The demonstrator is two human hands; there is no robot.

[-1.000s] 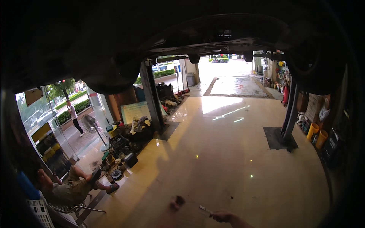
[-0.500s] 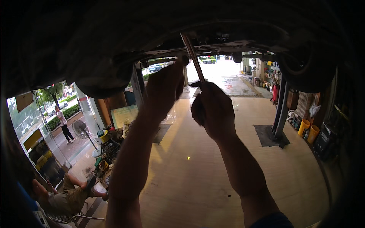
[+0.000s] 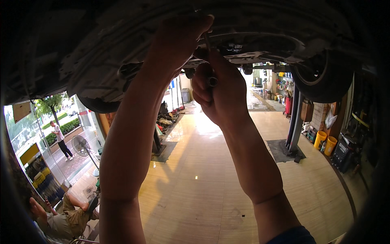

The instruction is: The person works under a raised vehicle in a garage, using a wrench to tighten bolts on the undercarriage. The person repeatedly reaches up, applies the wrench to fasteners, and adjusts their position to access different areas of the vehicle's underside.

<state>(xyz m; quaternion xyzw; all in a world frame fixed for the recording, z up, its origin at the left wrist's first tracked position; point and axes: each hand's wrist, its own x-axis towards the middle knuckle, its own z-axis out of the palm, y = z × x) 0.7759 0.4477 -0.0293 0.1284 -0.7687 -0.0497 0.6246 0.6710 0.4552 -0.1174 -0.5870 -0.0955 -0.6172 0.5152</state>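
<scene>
Overhead is the dark underside of a raised car (image 3: 260,38). My left hand (image 3: 174,40) is up against it, closed around the upper end of a metal wrench (image 3: 208,42), thumb pointing right. Lower and to the right, my right hand (image 3: 223,85) wraps the wrench's lower part. A round hollow end shows at the right fingers, facing me. The wrench's top and whatever it meets on the car are hidden by my left hand and shadow.
Lift posts (image 3: 294,122) stand right and left on the tiled floor (image 3: 203,183). Yellow buckets (image 3: 320,139) are at right, near a car wheel (image 3: 321,77). At left are a standing fan (image 3: 81,146), a seated person (image 3: 69,215) and someone standing outside (image 3: 61,140).
Both hands have moved up, the left now high against the underside. The wrench, earlier a long slanting bar above my right hand, is now mostly covered by my hands. The view has tilted upward slightly.
</scene>
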